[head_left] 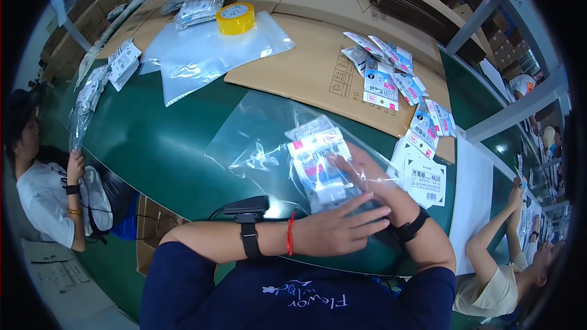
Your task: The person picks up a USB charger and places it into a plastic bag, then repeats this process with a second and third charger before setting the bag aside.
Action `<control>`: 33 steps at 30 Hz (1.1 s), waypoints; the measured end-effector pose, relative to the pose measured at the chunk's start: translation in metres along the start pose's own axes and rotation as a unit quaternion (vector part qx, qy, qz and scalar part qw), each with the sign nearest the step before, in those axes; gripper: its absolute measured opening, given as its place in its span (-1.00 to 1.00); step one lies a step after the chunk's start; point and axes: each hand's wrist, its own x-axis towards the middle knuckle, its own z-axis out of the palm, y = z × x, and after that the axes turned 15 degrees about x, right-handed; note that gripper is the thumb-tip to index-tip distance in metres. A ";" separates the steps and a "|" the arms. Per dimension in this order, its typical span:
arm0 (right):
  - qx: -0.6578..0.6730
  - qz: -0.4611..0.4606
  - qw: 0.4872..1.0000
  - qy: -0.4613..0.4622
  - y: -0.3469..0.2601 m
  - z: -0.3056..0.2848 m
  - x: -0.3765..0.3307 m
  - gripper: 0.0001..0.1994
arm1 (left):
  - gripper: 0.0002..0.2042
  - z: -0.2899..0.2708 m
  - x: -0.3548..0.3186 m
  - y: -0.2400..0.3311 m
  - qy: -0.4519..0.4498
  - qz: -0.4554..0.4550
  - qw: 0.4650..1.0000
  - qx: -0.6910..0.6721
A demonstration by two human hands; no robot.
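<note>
My right hand (359,168) reaches into a large clear plastic bag (244,146), its thumb lying over a small stack of white, blue and pink retail packets (320,162). The fingers beneath the packets are hidden. Closer to me, my left hand (339,230) has its fingers stretched out and apart, crossing in front of my right wrist beside the bag's near end. I cannot tell whether those fingertips touch the plastic. More packets of the same kind (382,82) lie in a loose pile at the far right. White printed label sheets (422,174) lie right of my right forearm.
Flattened cardboard (299,61) covers the far part of the green table (165,140). On it are a yellow tape roll (235,19), clear bags (195,70) and bagged packets (202,3). One person sits at the left, holding a filled bag (85,104); another works at the right.
</note>
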 end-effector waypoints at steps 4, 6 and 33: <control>0.032 -0.025 0.998 0.053 0.017 0.014 0.006 -0.56 | -0.92 0.001 0.007 0.005 0.018 -0.003 1.000 -0.006; 0.048 -0.012 0.997 0.064 0.013 0.015 0.008 -0.56 | -0.92 0.000 0.006 0.006 0.028 -0.019 0.999 -0.017; 0.096 0.063 0.993 -0.013 0.015 0.054 0.031 -0.33 | -0.57 -0.043 0.001 -0.003 0.083 -0.099 0.966 -0.223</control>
